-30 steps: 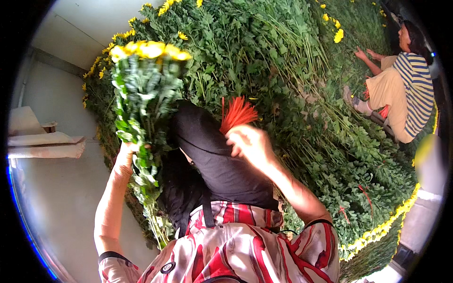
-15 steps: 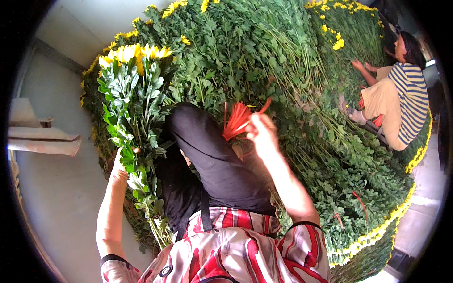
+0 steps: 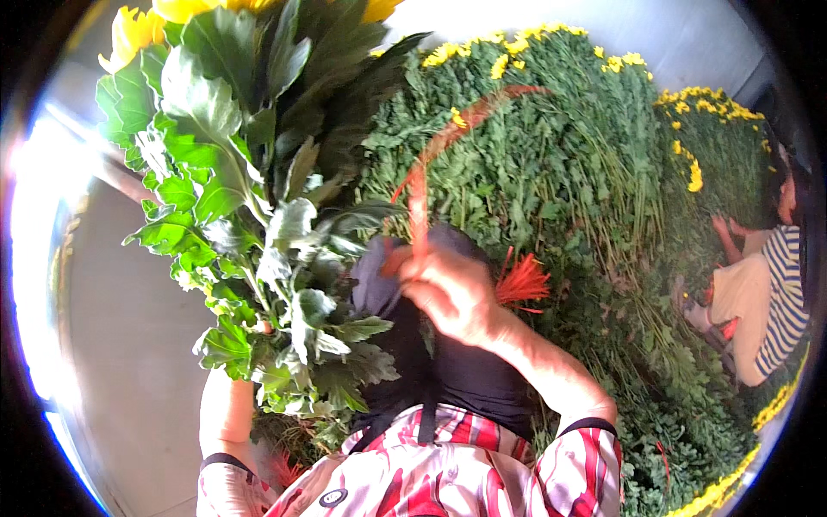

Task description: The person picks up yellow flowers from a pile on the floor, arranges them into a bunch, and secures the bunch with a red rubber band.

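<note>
My left hand [image 3: 264, 327] grips a bunch of yellow chrysanthemums [image 3: 207, 164] by its stems, raised close on my left side. Leaves hide most of that hand; a fingertip and the wrist show. Pinched in my right hand [image 3: 452, 293] is a red tie strip [image 3: 419, 207], which rises from the fingers and arcs, blurred, toward the upper right. This hand is over my lap, to the right of the bunch and apart from its stems. A bundle of red strips [image 3: 522, 281] lies beside my right knee.
Heaped cut chrysanthemums [image 3: 551, 155] fill the area ahead and right, yellow heads along the far and right edges. At the far right a person in a striped top [image 3: 780, 293] sits with hands at the flowers. A pale floor [image 3: 138, 370] lies left.
My right hand has moved left from the strip bundle with a red strip in it. The chrysanthemum bunch is now higher and closer. The view has turned leftward.
</note>
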`<action>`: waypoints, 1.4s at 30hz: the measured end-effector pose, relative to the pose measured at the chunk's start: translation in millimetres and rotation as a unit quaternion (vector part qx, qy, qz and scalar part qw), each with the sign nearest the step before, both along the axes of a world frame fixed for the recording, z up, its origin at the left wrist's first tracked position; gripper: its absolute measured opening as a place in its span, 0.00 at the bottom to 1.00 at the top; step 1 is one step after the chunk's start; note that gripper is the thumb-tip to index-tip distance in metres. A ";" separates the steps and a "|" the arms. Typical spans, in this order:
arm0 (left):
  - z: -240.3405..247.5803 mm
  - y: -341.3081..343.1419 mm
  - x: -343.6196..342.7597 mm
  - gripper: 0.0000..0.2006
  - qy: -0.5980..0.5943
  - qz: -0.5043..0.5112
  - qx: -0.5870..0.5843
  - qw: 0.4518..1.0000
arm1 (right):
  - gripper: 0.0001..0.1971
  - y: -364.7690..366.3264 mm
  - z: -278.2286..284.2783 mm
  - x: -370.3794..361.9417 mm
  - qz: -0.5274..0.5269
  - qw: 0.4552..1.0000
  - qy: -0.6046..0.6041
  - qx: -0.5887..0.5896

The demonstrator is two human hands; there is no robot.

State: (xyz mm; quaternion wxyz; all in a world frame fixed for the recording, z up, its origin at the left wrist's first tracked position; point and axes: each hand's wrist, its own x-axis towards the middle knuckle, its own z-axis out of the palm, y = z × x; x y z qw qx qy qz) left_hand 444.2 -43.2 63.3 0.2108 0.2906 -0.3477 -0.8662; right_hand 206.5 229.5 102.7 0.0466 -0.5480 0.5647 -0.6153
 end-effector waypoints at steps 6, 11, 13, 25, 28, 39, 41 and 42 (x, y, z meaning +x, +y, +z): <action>33.5 42.4 -48.4 0.10 -0.101 -0.068 0.038 0.992 | 0.07 0.7 -24.1 42.6 0.054 0.992 -0.113 0.022; 27.9 55.7 -97.5 0.16 -0.112 -0.319 -0.077 0.938 | 0.07 35.3 -25.2 37.7 0.019 0.998 -0.019 0.055; 9.3 39.9 -114.8 0.34 -0.145 -0.435 -0.187 0.868 | 0.05 39.3 -20.4 37.6 0.051 0.996 0.055 0.048; -6.9 81.8 -163.5 0.27 -0.130 -0.401 -0.417 0.805 | 0.07 28.2 16.1 -5.4 0.027 0.955 -0.274 0.107; -8.8 40.0 -160.7 0.25 -0.157 -0.392 -0.230 0.877 | 0.08 73.0 -4.0 -8.4 0.048 0.911 -0.407 0.056; 20.3 0.3 -48.8 0.04 -0.065 0.006 -0.016 0.998 | 0.05 0.9 -28.2 -38.2 -0.173 0.972 -0.146 0.068; 23.9 4.4 -47.3 0.06 -0.034 -0.003 0.004 0.999 | 0.04 -29.5 -33.2 -7.7 -0.081 0.984 -0.145 0.067; 13.8 9.8 -63.1 0.07 -0.018 -0.030 0.030 0.999 | 0.04 -28.8 -29.8 -2.2 -0.100 0.989 -0.092 0.063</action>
